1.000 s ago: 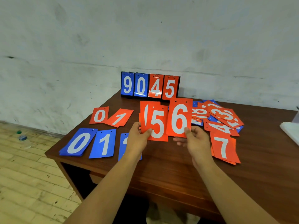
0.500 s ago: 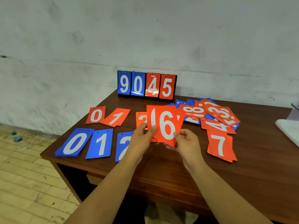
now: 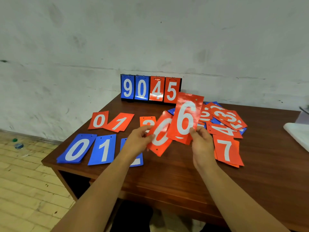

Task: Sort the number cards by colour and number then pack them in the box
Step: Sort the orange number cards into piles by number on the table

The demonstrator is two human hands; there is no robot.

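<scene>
My right hand [image 3: 202,141] pinches the bottom of a red 6 card [image 3: 185,118], held upright above the table. A second red card [image 3: 159,136], tilted and upside down, is pinched in my left hand [image 3: 138,141]. On the brown table [image 3: 167,178] lie red 0 [image 3: 98,120], red 1 [image 3: 120,122] and a partly hidden red card [image 3: 147,121]. Closer to me sit blue 0 [image 3: 76,150], blue 1 [image 3: 102,150] and a blue 2 [image 3: 136,160] mostly under my left arm. A red 7 pile [image 3: 227,152] lies right of my right hand.
A mixed heap of red and blue cards [image 3: 224,119] lies at the right rear. A scoreboard stand [image 3: 150,88] showing 9 0 4 5 stands against the wall. Something white [image 3: 299,134] rests at the table's right edge. The table's left edge drops to a tiled floor.
The cards were held together between both hands; now they are split. My right hand raised the red 6 up and right, while my left hand turned its card upside down and tilted it.
</scene>
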